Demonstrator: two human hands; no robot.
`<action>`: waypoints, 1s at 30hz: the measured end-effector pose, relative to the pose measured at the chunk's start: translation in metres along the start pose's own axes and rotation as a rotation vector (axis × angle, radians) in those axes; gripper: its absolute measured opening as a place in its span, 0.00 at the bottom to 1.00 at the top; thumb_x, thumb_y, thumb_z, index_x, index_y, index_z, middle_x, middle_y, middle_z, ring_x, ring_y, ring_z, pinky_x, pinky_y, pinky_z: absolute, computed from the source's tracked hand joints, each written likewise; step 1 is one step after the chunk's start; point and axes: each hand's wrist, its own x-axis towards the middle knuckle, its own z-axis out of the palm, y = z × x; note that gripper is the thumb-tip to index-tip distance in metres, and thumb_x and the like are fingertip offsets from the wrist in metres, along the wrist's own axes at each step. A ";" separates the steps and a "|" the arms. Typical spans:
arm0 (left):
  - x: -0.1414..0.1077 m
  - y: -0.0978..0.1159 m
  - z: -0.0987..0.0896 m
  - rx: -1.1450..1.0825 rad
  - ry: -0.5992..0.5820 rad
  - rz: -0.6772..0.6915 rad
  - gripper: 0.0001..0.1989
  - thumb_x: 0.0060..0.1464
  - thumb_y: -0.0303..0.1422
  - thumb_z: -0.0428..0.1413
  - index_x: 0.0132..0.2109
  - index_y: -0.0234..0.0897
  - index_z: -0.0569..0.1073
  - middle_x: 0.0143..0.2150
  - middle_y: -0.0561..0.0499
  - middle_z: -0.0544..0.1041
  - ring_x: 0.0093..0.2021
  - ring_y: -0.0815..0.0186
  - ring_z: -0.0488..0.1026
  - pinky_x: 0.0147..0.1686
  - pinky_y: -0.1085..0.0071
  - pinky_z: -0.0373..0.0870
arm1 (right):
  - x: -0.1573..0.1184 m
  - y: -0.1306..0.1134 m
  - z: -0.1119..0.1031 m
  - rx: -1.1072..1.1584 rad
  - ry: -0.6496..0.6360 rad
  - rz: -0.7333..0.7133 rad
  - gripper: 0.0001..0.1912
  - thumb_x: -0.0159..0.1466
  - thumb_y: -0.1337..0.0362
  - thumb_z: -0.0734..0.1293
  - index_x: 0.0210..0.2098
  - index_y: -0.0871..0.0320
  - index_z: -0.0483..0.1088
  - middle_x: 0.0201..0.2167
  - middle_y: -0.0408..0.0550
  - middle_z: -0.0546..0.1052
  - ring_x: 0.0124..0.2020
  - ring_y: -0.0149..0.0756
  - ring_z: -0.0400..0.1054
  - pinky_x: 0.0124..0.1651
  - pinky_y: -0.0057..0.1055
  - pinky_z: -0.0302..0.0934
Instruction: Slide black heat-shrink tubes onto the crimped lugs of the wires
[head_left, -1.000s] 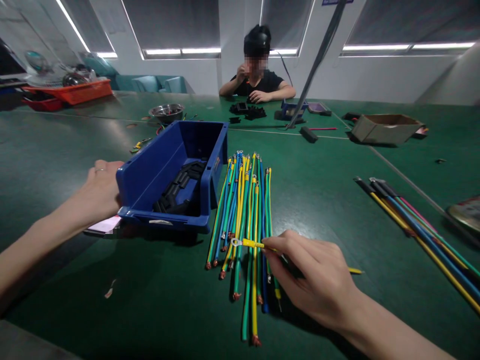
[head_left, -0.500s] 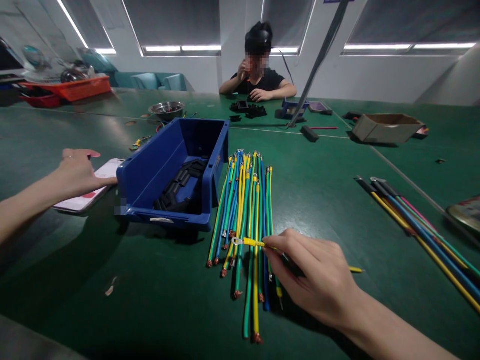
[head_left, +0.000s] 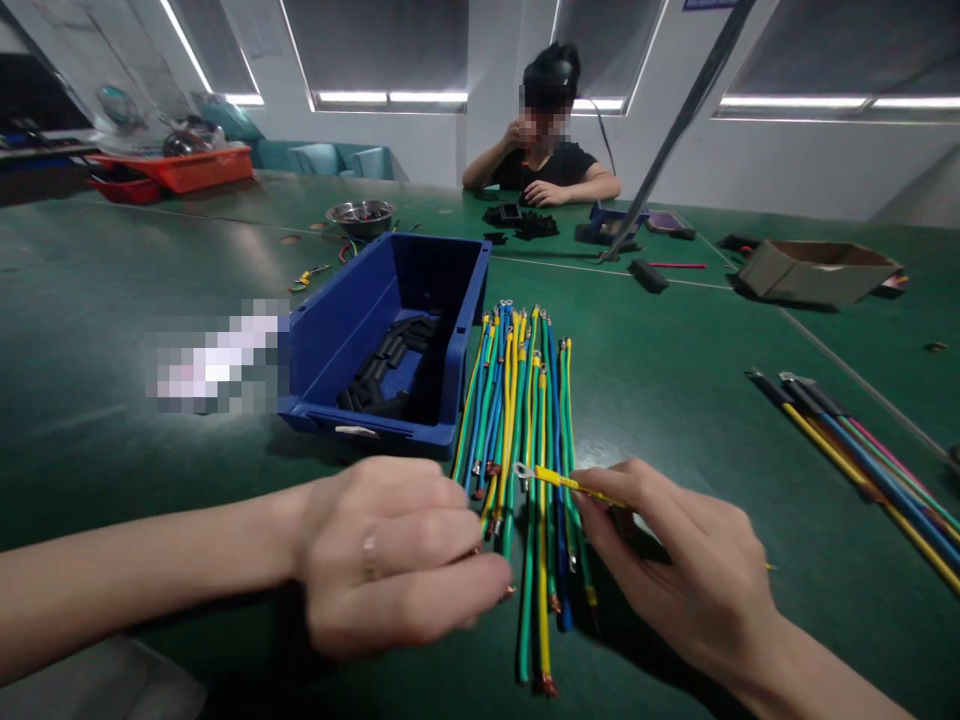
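Observation:
My right hand (head_left: 686, 575) pinches a thin yellow wire (head_left: 592, 490) between thumb and finger. A silver ring terminal (head_left: 523, 470) on the wire's end points left. Under it lies a bunch of cut wires (head_left: 514, 400), yellow, green and blue, several with bare copper at the near ends. My left hand (head_left: 401, 560) is closed, knuckles up, over the left side of the bunch. Its fingertips are hidden, so I cannot make out what they hold, if anything. Just beyond it stands a blue bin (head_left: 375, 290) with black sleeve-like pieces (head_left: 390, 350) inside.
More wires (head_left: 847, 440) with dark ends lie at the right. A cardboard box (head_left: 817, 270), a metal bowl (head_left: 361, 217) and an orange tray (head_left: 195, 170) stand farther back. Across the green table sits a person (head_left: 555, 165), hands near small black parts. A slanted pole (head_left: 675, 130) rises at back right.
My left hand has left the phone beside the bin and come right and nearer, over the wires, its fingers now curled. My right hand still holds the yellow wire. The view has shifted left.

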 end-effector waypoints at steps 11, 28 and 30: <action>0.034 -0.002 0.033 -0.364 0.031 -0.040 0.08 0.62 0.21 0.49 0.47 0.27 0.69 0.32 0.46 0.78 0.29 0.68 0.74 0.31 0.75 0.73 | 0.005 0.003 0.000 -0.093 0.003 0.041 0.04 0.67 0.66 0.62 0.37 0.58 0.68 0.24 0.41 0.74 0.19 0.24 0.67 0.22 0.22 0.57; 0.031 0.007 0.027 -0.303 -0.163 -0.283 0.15 0.67 0.31 0.37 0.32 0.37 0.61 0.26 0.51 0.67 0.24 0.66 0.66 0.27 0.71 0.63 | 0.008 -0.002 -0.003 -0.046 -0.018 -0.026 0.05 0.67 0.68 0.61 0.37 0.59 0.69 0.22 0.39 0.73 0.19 0.20 0.67 0.23 0.19 0.56; 0.032 0.007 0.026 -0.318 -0.167 -0.325 0.15 0.68 0.31 0.37 0.34 0.35 0.63 0.26 0.51 0.68 0.24 0.67 0.67 0.27 0.72 0.64 | 0.010 -0.002 -0.004 -0.036 -0.011 -0.031 0.05 0.66 0.69 0.61 0.37 0.59 0.69 0.23 0.39 0.73 0.20 0.20 0.67 0.23 0.18 0.56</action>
